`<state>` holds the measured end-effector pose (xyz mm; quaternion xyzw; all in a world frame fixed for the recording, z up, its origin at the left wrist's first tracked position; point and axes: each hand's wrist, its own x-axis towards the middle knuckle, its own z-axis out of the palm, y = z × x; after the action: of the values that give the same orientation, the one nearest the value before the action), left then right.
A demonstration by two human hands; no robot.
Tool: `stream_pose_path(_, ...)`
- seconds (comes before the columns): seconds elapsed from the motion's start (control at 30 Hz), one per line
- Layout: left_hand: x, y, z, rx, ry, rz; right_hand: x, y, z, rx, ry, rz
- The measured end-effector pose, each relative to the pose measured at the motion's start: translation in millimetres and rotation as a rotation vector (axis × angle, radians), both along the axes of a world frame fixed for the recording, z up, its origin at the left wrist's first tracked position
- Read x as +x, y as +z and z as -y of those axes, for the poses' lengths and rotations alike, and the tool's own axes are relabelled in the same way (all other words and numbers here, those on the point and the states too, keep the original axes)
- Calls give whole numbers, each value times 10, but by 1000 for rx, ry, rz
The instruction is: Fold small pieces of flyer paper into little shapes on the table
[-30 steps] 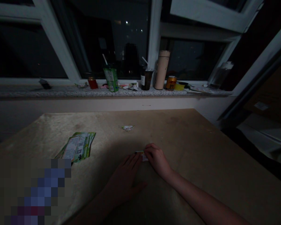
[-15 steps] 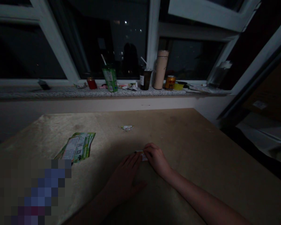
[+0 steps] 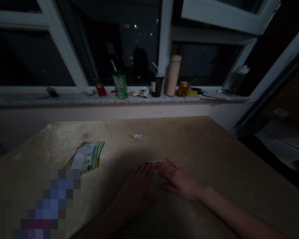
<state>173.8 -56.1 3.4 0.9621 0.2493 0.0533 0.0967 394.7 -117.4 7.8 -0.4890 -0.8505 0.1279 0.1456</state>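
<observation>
A small folded piece of printed paper (image 3: 153, 162) lies on the tan table (image 3: 201, 142), mostly covered by my fingers. My left hand (image 3: 137, 186) rests flat with its fingertips on the paper's left side, thumb spread toward the right. My right hand (image 3: 180, 179) lies flat too, fingers stretched out over the paper's right side. Beyond them sits a small folded triangle of printed paper (image 3: 138, 136). To the left is a stack of green printed packets (image 3: 88, 156).
A blurred-out patch (image 3: 57, 196) covers the lower left. On the stone windowsill (image 3: 139, 100) stand a green cup with a straw (image 3: 120, 86), a dark cup (image 3: 156, 85), a tall beige flask (image 3: 173, 75), an orange can (image 3: 183, 89) and a red jar (image 3: 100, 90).
My right hand has gone from curled fingers pinching at the paper's right end to lying flat with fingers outstretched on it. The left hand keeps its place on the paper.
</observation>
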Motion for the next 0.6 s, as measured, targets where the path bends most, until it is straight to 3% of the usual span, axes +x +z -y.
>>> stream_pose_path(0.43,-2,-49,-7,-3,-12,33,-13,-60,53,-36,-19,-30)
stream_pose_path(0.6,3,-32,-8,3,-15,22,-19,-41,72,17,-19,-42)
